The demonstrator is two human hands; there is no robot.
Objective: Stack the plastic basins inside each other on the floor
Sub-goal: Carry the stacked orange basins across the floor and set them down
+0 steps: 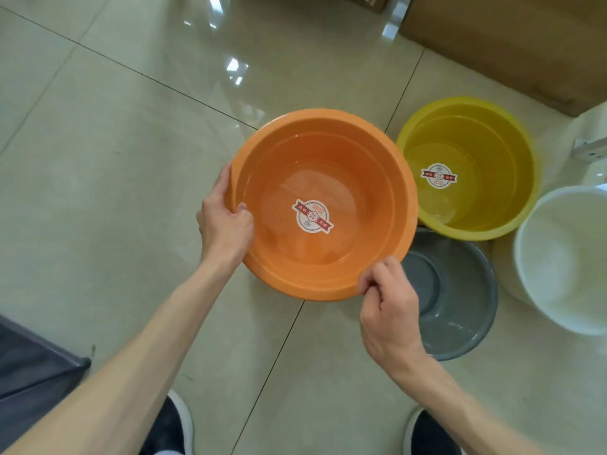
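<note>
An orange basin (345, 152) with a round sticker inside is held above the tiled floor. My left hand (226, 221) grips its left rim, thumb inside. My right hand (389, 310) grips its near right rim. A yellow basin (492, 133) with the same sticker stands on the floor to the right. A grey basin (460, 290) lies in front of the yellow one, partly covered by the orange basin and my right hand. A white basin (565, 257) sits at the far right, cut off by the frame edge.
Cardboard boxes (512, 44) stand at the back right. A white object (591, 139) is at the right edge. A dark grey piece of furniture (29, 372) is at the lower left. My two shoes (174, 425) show at the bottom.
</note>
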